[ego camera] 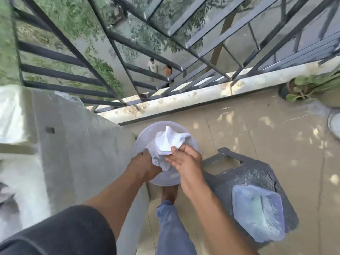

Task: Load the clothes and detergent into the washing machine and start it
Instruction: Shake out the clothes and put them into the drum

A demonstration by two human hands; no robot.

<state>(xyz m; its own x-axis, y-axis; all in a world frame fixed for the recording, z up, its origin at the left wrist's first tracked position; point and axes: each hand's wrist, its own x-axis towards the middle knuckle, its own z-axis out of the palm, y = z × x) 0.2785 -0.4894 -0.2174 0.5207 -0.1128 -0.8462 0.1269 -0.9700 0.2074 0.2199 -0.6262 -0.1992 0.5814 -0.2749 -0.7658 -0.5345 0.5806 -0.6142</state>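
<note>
Together, both hands clutch crumpled white cloth inside a round tub.

A home balcony high above a street: dark metal railing from 10 to 2 o'clock, tiled floor, potted plant at 2 o'clock, covered washing machine at 9 o'clock.

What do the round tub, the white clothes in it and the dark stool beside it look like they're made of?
Tub: likely plastic, its rim pale, smooth and slightly translucent. White clothes: soft fabric, maybe cotton, crumpling into folds. Stool: apparently moulded plastic, dark grey, with a matt woven-look texture.
</note>
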